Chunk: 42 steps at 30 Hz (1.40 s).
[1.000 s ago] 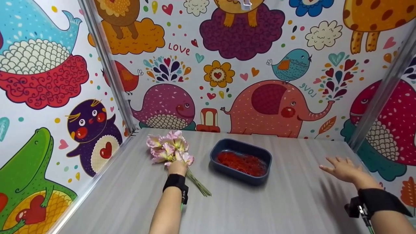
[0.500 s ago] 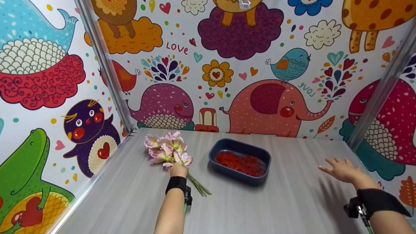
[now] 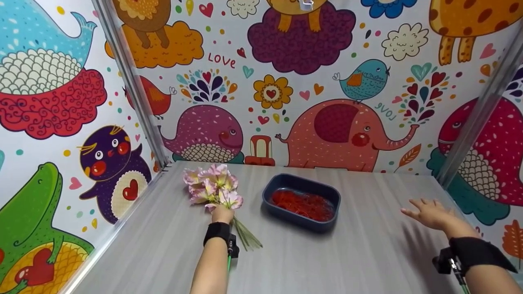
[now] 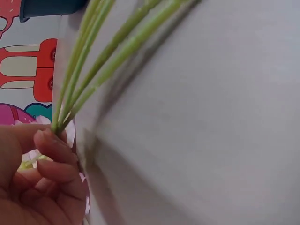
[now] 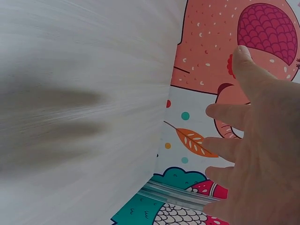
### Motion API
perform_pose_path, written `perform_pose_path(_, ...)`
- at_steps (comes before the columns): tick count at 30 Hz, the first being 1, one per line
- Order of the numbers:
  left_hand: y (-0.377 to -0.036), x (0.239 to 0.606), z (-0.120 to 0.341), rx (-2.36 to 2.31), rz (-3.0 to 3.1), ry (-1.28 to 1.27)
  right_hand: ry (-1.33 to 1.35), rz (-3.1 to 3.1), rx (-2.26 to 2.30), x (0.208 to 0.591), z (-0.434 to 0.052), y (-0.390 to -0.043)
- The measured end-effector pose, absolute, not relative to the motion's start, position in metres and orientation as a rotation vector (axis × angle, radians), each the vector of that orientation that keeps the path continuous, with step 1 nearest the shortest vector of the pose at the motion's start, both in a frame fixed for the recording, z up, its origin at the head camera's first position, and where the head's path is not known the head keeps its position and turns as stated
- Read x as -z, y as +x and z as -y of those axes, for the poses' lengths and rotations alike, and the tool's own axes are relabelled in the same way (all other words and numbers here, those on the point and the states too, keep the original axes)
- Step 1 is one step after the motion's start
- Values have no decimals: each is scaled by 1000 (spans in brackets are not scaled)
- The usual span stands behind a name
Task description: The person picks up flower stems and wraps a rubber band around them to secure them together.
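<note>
A bunch of pink and pale yellow flowers [image 3: 214, 184] is at the left of the table, its green stems [image 3: 246, 234] pointing toward the front right. My left hand [image 3: 222, 214] pinches those stems just below the blooms. The left wrist view shows thumb and fingertips [image 4: 44, 136] meeting on the stems [image 4: 101, 65], which fan out above a shadow on the table. My right hand [image 3: 431, 213] hovers over the right side of the table, fingers spread and holding nothing. In the right wrist view the right hand [image 5: 262, 140] has its fingers extended.
A dark blue rectangular tub [image 3: 300, 222] with red shredded filling [image 3: 302, 205] stands mid-table, right of the flowers. Printed cartoon panels [image 3: 271, 122] wall the table [image 3: 327, 261] at the back and sides. Metal corner posts [image 3: 132, 81] rise at both back corners.
The left hand has shifted slightly, and the stem ends have spread and swung a little to the left. The right hand and the tub stay where they were.
</note>
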<state>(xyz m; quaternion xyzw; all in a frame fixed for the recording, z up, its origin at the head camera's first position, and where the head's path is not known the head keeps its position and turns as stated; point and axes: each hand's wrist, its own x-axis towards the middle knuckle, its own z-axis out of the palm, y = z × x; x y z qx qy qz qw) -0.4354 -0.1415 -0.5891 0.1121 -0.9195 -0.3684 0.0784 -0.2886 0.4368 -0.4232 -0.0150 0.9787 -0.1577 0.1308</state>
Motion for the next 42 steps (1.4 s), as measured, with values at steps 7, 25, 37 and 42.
perform_pose_path(7,-402,529,126,1160,2717,331,-81,-2847,496,422,-441,-287)
perform_pose_path(25,-385,434,42,1420,2427,10,-42,-3065,756,409,-395,-312)
perform_pose_path(37,-370,421,-12,1599,2402,-233,-426,-2887,1330,418,-249,-325)
perform_pose_path(42,-363,420,-26,1583,2399,-285,-481,-2642,1537,429,-209,-320)
